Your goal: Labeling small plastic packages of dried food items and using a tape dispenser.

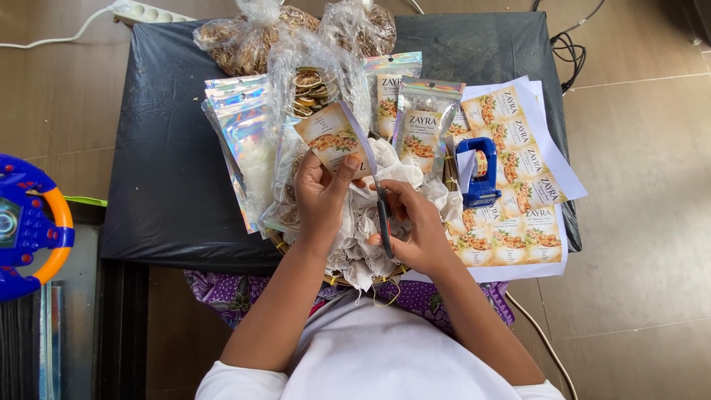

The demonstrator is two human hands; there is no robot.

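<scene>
Nearest: white-sleeved arms came up from the bottom edge over a purple patterned cloth (229, 290) on the lap.

Right hand (415, 230) had its grip closed through the handles of dark-handled metal scissors (381, 207), blades pointing far-left and meeting the edge of the label. Left hand (320, 194) pinched a small rectangular paper label printed with orange fruit slices (331, 138), thumb on the near face, fingers behind, label tilted and held above the pile. Both hands sat over a heap of small white fabric pouches (363, 237) in a woven basket (335, 278) at the near edge of the table.

Table (163, 163) was low, covered in black plastic sheeting. Just right of the hands: a blue tape dispenser (478, 174) standing on white sheets of uncut printed labels (518, 185), spread across the right side of the table. Left of the hands: a stack of empty iridescent foil zip pouches (241, 133). Behind the label: a clear plastic bag of dried citrus slices (311, 85), plus labelled foil pouches standing upright (424, 122).

Far edge: two clear bags of brown dried pieces (244, 37). White power strip (148, 12) on the floor beyond. Blue and orange toy steering wheel (29, 222) well apart at the left.
</scene>
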